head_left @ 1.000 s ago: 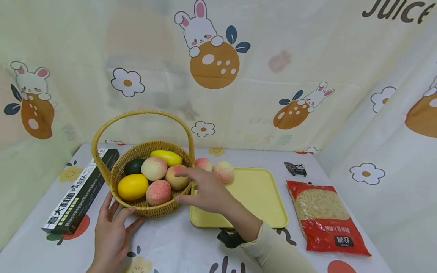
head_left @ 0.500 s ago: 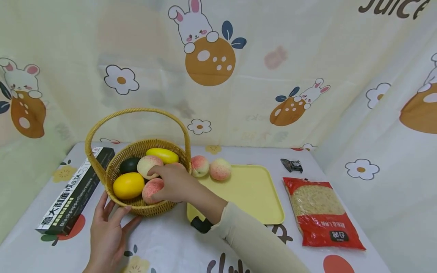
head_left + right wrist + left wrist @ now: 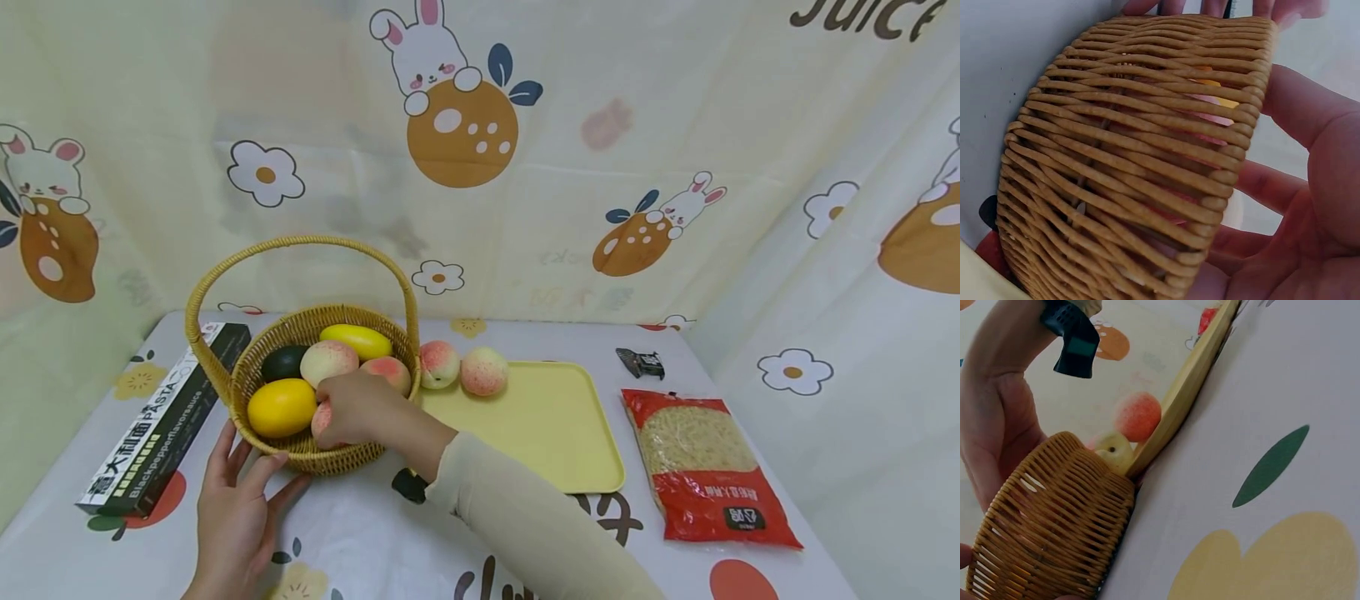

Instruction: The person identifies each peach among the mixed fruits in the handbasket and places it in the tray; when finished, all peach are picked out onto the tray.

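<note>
A wicker basket (image 3: 341, 462) with a tall arched handle holds fruit. Inside are a yellow mango-like fruit (image 3: 282, 408), a dark green fruit (image 3: 284, 364), a long yellow fruit (image 3: 357, 340) and several peaches, one pale (image 3: 329, 362). My right hand (image 3: 363, 410) reaches over the rim and grips the red-speckled front peach (image 3: 321, 421), covering most of it; in the right wrist view, fingers (image 3: 1266, 184) show behind the weave. My left hand (image 3: 236, 508) touches the basket's near-left outside with spread fingers, thumb by the rim.
Two peaches (image 3: 484, 372) lie right of the basket, at the back-left of a yellow tray (image 3: 540, 433). A black pasta box (image 3: 168, 417) stands left. A red noodle bag (image 3: 712, 471) and small black packet (image 3: 641, 363) lie right. Printed curtains surround the table.
My right hand has moved left and down from the basket's right side onto the front peach, and its fingers have closed round it. The left hand stays at the basket.
</note>
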`<state>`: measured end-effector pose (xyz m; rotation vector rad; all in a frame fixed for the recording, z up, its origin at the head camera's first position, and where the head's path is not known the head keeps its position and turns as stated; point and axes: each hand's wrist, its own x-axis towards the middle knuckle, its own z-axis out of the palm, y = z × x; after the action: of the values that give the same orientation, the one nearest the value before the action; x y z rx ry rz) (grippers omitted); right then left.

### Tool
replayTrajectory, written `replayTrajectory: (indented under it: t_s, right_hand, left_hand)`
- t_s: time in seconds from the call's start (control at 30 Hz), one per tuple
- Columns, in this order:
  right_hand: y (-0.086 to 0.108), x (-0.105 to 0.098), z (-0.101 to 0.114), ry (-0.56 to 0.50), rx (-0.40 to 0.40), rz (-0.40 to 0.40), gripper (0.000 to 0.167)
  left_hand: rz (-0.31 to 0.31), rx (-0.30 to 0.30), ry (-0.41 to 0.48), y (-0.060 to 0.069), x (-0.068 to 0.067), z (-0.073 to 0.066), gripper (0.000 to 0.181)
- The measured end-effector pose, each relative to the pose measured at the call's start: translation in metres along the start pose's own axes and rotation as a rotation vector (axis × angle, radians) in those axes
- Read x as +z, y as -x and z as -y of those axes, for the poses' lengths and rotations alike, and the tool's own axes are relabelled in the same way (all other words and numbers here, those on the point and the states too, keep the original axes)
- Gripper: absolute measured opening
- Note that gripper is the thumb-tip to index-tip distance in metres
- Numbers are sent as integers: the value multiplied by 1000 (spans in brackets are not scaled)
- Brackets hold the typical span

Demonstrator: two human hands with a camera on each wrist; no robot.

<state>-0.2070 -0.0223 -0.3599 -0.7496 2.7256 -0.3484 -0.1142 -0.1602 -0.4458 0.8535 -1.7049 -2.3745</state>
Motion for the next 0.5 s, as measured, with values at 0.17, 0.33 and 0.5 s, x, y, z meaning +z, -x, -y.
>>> replayTrajectory:
  t_s: [0.17,0.33,0.5]
  right_hand:
    - [-6,5,4,-14,25,1,41]
    - [-7,10,3,-22,-7,-12,33]
    - [-6,12,1,-2,-55,-21,30]
  left_hand:
    - [2,0,3,-1,0,0,90]
    - [4,-3,-7,-2,-1,0,90]
    - [-2,-6,-12,-2,-1,0,90]
